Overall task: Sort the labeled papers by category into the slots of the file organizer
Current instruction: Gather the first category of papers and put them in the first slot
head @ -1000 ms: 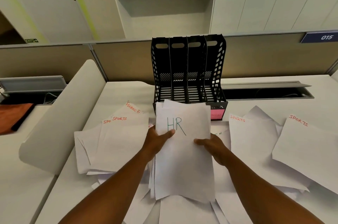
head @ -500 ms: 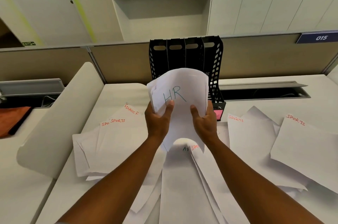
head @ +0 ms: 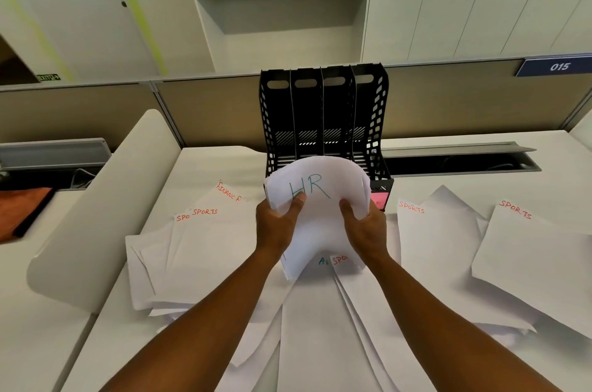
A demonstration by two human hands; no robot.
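A stack of white sheets whose top one reads HR (head: 315,199) is bowed upward between both my hands, just in front of the black file organizer (head: 323,109). My left hand (head: 278,225) grips its left edge with the thumb on the H. My right hand (head: 365,228) grips its right edge. The organizer's upright slots look empty, and the stack hides its low front. Loose sheets marked SPORTS (head: 205,212) and FINANCE (head: 229,193) lie to the left, with more SPORTS sheets (head: 411,208) on the right.
A pink label (head: 378,199) shows on the organizer's front right. An open cable trough (head: 458,161) runs behind the papers on the right. A curved white divider (head: 96,209) borders the desk (head: 205,164) on the left, and an orange cloth (head: 22,209) lies beyond it.
I lifted the HR stack off the desk and bent it between both hands. It now sits slightly lower and closer to the organizer's front than half a second ago.
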